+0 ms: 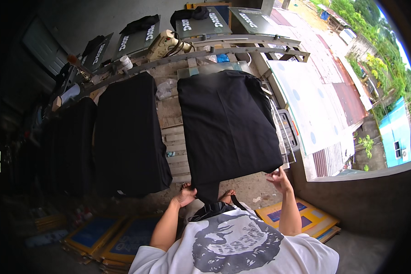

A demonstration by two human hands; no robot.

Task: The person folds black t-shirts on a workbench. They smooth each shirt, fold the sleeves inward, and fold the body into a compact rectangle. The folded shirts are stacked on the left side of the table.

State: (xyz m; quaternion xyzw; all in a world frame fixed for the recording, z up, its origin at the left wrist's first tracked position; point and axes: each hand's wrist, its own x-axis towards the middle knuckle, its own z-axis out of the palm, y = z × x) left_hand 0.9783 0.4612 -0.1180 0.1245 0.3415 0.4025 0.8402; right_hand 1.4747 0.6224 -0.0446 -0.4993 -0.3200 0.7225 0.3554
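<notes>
A black cloth garment (231,126) is stretched over a flat board in front of me, its lower edge facing my body. My left hand (185,197) pinches a loose fold at the garment's lower left corner. At the opposite lower corner, my right hand (281,181) has its fingertips against the hem; whether they grip it is unclear. Part of the garment hangs down between my hands. Further left, another black garment (128,137) covers a second board, with a small white label near its bottom edge. A third dark garment (70,147) lies beyond it in shadow.
A heat gun (166,44) with a coiled cord rests on the metal rail (222,51). Behind it stand printed glass panels (205,25). Framed screens lie stacked at lower right (298,217) and lower left (96,233). A window ledge (359,173) borders the right side.
</notes>
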